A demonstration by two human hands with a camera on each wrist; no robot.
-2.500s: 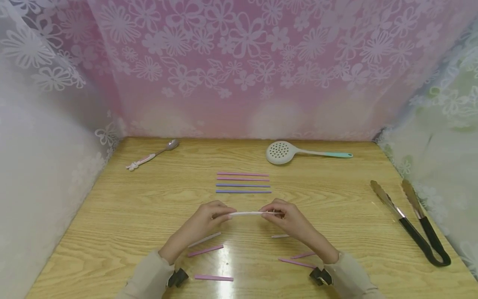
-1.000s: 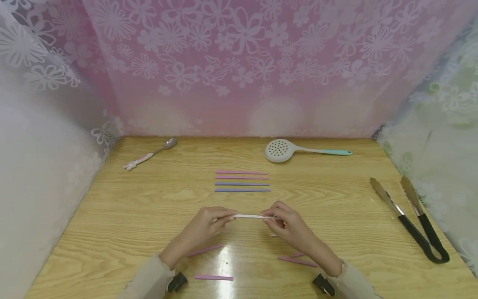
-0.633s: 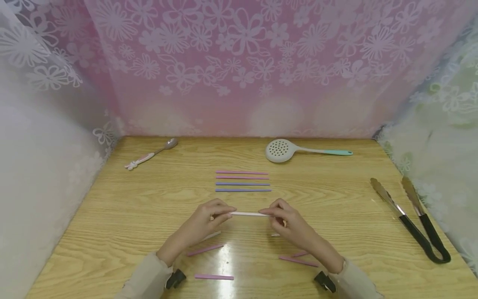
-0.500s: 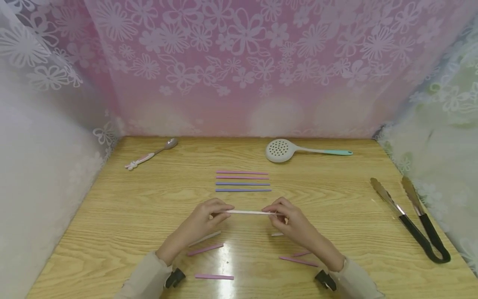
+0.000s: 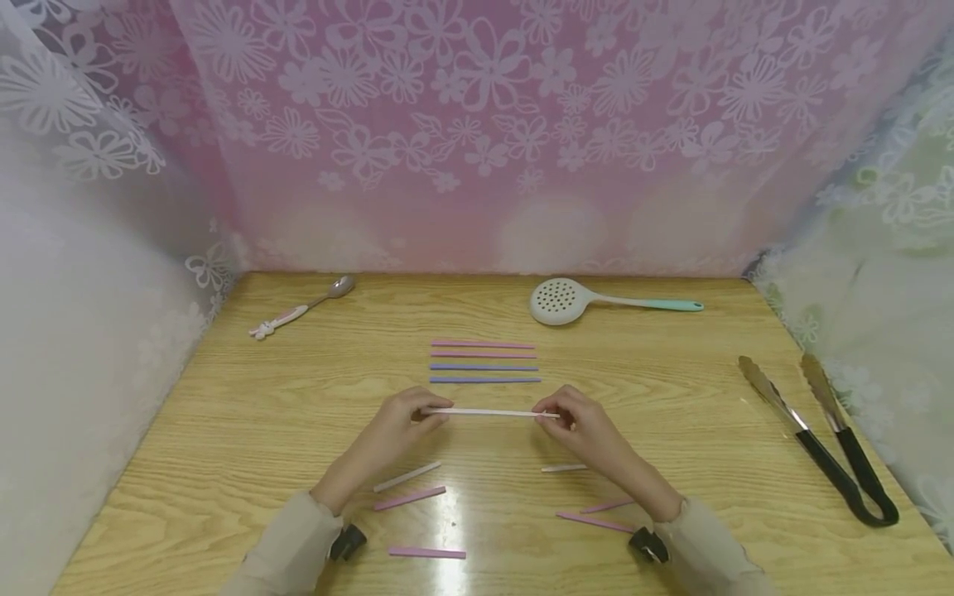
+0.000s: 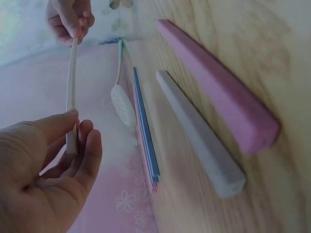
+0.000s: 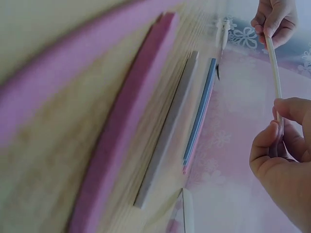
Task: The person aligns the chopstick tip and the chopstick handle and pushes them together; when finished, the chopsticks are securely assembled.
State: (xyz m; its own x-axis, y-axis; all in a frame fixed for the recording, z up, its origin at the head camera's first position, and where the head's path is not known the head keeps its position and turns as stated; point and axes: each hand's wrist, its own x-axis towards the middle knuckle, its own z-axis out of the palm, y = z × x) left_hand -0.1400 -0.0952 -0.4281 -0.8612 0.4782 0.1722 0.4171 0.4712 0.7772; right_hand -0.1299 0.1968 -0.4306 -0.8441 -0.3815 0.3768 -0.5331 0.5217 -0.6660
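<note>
A slim white chopstick [image 5: 492, 411] is held level above the table between two hands. The left hand [image 5: 398, 424] pinches its thicker end between thumb and fingers. Near the thinner end, the right hand [image 5: 580, 422] pinches it, the tip showing past the fingers. On the table beyond the hands lie two blue chopsticks [image 5: 484, 380] and two pink chopsticks [image 5: 483, 355], roughly parallel. Below the left hand are a short white chopstick piece [image 5: 407, 476], a pink piece [image 5: 410, 498] and another pink piece [image 5: 427, 553]. Near the right forearm lie a white piece [image 5: 562, 468] and two pink pieces [image 5: 593, 521].
At the back left rests a spoon [image 5: 301, 310] with a rabbit-shaped handle end. A slotted skimmer [image 5: 561, 301] with a mint handle lies at the back right. Black-handled tongs [image 5: 835, 463] lie spread on the right. Flowered curtains [image 5: 492, 165] enclose the wooden table [image 5: 246, 430].
Both hands have moved apart along the white chopstick, leaving a longer stretch visible between them. They have also shifted slightly farther from the body. The things on the table stay put.
</note>
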